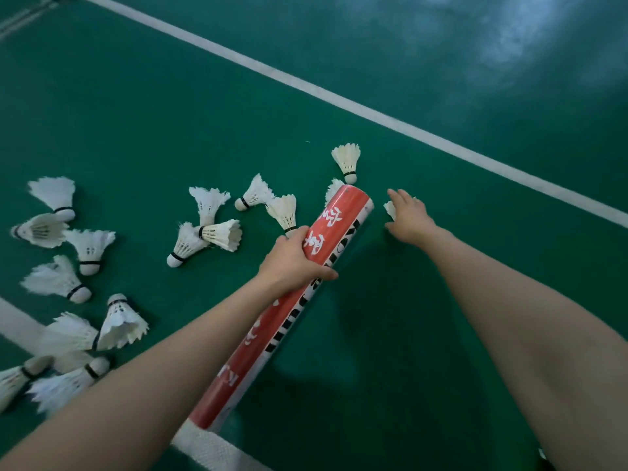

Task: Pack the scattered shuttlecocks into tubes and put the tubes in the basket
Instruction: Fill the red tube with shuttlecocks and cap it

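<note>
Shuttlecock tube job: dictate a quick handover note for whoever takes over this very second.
Left grip: holds the long red and white cardboard tube around its middle, far end pointing away over the green court floor.
Right grip: open, fingers extended over a white feather shuttlecock just right of the tube's far end.
Things: many loose shuttlecocks lie scattered left of the tube; no basket in view.
Done: cannot tell what the tube already contains.
Left: gather every loose one into tubes, then put the tubes in the basket.
</note>
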A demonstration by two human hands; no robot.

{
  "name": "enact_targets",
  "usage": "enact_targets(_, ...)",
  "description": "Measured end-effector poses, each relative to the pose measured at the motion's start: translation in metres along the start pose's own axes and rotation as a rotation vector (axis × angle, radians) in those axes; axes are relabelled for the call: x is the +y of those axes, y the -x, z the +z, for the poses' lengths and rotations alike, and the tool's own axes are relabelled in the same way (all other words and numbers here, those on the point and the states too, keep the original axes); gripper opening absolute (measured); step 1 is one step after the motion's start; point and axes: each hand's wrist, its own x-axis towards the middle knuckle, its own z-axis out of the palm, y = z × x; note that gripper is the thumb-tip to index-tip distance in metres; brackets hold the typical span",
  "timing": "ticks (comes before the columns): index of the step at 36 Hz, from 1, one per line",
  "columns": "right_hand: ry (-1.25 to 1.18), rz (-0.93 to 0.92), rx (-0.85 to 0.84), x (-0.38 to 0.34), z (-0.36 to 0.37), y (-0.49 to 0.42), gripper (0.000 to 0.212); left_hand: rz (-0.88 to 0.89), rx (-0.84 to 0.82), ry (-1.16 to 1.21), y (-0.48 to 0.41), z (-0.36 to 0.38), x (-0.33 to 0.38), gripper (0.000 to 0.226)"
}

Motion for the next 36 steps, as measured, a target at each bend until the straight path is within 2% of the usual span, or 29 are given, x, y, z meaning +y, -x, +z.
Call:
enact_targets(2,0.048,0.044,0.042,-0.002,0.006,-0.002,0.068,-0.005,0.015,0.011,0.001,0.000,0.000,0.099)
enact_targets(5,0.133,0.079,0.169,-0.003,0.013,0.004,0.047,-0.021,0.017,0.003,0.007,-0.004,0.000,0.101)
enact_targets(9,0.120,-0.013,0.245,0.004,0.029,0.021,0.024,-0.019,0.021,-0.047,0.017,-0.008,-0.001,0.101)
enact_targets(12,-0.060,-0.111,0.497,0.003,0.032,0.043,0.017,0.005,0.033,-0.060,0.025,-0.007,-0.003,0.101)
enact_targets(14,-0.303,-0.164,0.645,-0.005,0.020,0.060,0.016,0.022,0.041,-0.046,0.030,-0.006,-0.002,0.099)
enact_targets(16,-0.529,-0.213,0.746,-0.014,0.002,0.078,0.012,0.040,0.051,-0.017,0.035,-0.004,0.001,0.097)
enact_targets(18,-0.651,-0.225,0.814,-0.020,-0.015,0.095,0.011,0.063,0.066,0.008,0.040,-0.003,0.005,0.096)
enact_targets(22,-0.847,-0.264,0.841,-0.029,-0.039,0.128,0.008,0.130,0.087,0.060,0.053,-0.001,0.015,0.096)
enact_targets(26,-0.934,-0.262,0.729,-0.031,-0.051,0.148,0.006,0.246,0.099,0.115,0.070,0.000,0.022,0.092)
enact_targets(33,-0.858,-0.352,0.709,-0.034,-0.068,0.174,0.009,0.333,0.163,0.163,0.092,-0.002,0.016,0.087)
enact_targets(36,-0.804,-0.396,0.628,-0.044,-0.066,0.178,0.011,0.354,0.182,0.148,0.095,-0.004,0.013,0.091)
